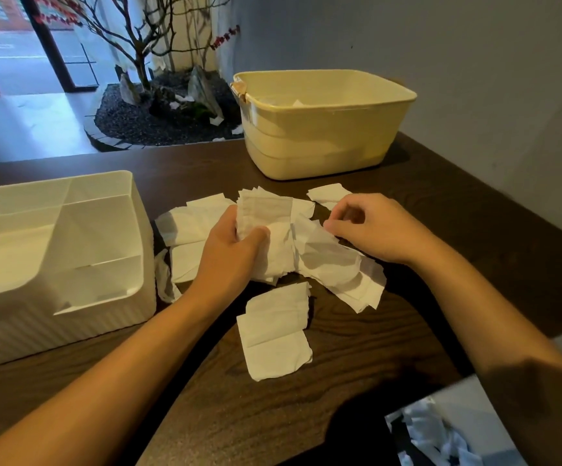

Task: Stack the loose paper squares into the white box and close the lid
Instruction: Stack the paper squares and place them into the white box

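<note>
White paper squares [274,331] lie scattered over the middle of the dark wooden table [340,381]. My left hand [231,253] grips a small stack of squares [264,213], held upright with the thumb across its front. My right hand [370,227] has its fingers curled and pinches the edge of a loose paper square [326,253] just right of the stack. The white box [54,270] stands open at the left, ribbed on the outside, with inner dividers showing. I see no separate lid.
A cream plastic tub [320,122] stands at the back of the table with some paper inside. The table ends at the right, where more crumpled paper [434,435] lies lower down. Behind the table are a bare tree and dark gravel [158,105].
</note>
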Demonstrator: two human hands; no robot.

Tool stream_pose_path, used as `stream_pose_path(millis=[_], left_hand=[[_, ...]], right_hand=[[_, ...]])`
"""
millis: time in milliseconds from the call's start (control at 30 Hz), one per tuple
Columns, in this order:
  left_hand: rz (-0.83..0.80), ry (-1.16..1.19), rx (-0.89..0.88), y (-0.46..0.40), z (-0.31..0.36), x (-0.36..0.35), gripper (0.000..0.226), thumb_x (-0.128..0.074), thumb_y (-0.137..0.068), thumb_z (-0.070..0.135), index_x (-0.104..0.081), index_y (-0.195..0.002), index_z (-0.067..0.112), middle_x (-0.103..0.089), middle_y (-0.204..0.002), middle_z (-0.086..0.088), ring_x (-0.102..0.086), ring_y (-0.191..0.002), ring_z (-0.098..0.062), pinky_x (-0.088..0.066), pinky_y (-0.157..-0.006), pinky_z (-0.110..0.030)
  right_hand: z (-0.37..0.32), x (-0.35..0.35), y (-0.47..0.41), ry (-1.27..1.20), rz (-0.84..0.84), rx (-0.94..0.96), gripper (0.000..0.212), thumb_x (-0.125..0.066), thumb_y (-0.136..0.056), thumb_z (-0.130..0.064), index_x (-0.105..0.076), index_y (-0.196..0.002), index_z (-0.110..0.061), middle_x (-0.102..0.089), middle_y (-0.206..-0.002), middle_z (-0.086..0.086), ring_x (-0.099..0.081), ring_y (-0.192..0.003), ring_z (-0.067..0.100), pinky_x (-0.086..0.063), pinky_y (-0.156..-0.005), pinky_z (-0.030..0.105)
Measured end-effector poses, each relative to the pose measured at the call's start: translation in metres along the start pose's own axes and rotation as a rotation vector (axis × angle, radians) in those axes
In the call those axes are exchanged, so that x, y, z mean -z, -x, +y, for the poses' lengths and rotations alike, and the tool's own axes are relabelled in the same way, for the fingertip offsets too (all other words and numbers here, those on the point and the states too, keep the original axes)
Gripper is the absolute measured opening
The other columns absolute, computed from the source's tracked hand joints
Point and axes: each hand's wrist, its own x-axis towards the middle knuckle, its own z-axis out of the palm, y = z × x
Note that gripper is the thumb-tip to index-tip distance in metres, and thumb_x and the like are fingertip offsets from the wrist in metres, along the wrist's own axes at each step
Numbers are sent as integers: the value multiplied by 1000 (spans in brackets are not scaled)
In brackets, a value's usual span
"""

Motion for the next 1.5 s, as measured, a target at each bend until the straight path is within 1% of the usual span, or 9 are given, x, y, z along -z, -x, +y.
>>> stream_pose_path(millis=[267,333,467,667,767,833,1000,1267,1500], left_hand=[[10,8,-19,1,3,0,34,-56,-94,13,-61,-125,25,-69,-120,6,-65,-112,-18,-54,-97,-51],[18,19,-16,1,2,0,31,-56,-94,10,-62,-121,26,-70,-115,6,-67,-107,-16,-56,-94,-47],[37,38,-20,0,3,1,31,-54,-96,8,-59,-108,36,-68,-108,14,-65,-101,-8,-55,-84,-31],[97,53,-15,-1,3,0,28,-53,-98,14,-53,-120,32,-62,-116,15,-59,-108,-9,-52,-85,-26],[96,45,-20,-1,4,1,27,-52,-100,14,-49,-118,34,-58,-110,22,-57,-104,-5,-48,-78,-19],[90,47,-23,-1,3,2,28,-52,-100,14,-48,-117,36,-57,-109,25,-57,-103,-3,-47,-76,-17],[93,44,-13,-1,1,0,30,-53,-99,14,-50,-122,33,-59,-111,22,-58,-107,-7,-51,-83,-24],[129,84,9,0,2,1,31,-54,-98,14,-55,-126,29,-65,-120,9,-61,-111,-12,-56,-92,-36],[128,57,1,-1,2,-1,31,-53,-99,15,-54,-126,29,-63,-121,11,-59,-112,-10,-53,-92,-33]], right_hand=[[-27,-4,21,176,-129,-55,69,-53,-66,-85,-56,-109,-30,-61,-93,-10,-61,-88,10,-55,-78,34],[-31,-11,22,160,-153,-20,62,-59,-72,-78,-53,-114,-34,-58,-93,-14,-60,-89,9,-54,-79,32],[-26,-9,13,-362,-68,-141,28,-56,-98,-42,-66,-107,-18,-70,-78,4,-62,-64,17,-55,-58,29],[-15,-15,-1,-12,-99,-129,62,-73,-82,-51,-51,-135,-29,-59,-97,-11,-59,-82,8,-52,-69,29],[-9,-27,-13,-48,-11,-142,45,-70,-88,-22,-57,-130,-31,-66,-106,-5,-63,-98,15,-56,-83,34],[-6,-30,-18,-106,88,-128,37,-64,-90,-10,-62,-120,-31,-67,-99,-3,-63,-95,17,-54,-76,30],[-6,-20,-16,-229,429,73,32,-60,-91,-4,-64,-108,-30,-63,-88,-3,-60,-79,13,-53,-69,32],[-10,-5,12,-294,-59,164,50,-65,-81,14,-63,-115,-23,-61,-100,7,-61,-85,17,-55,-80,33],[3,-15,2,-331,35,40,44,-60,-90,2,-59,-121,-29,-70,-103,-7,-66,-96,11,-56,-80,24]])
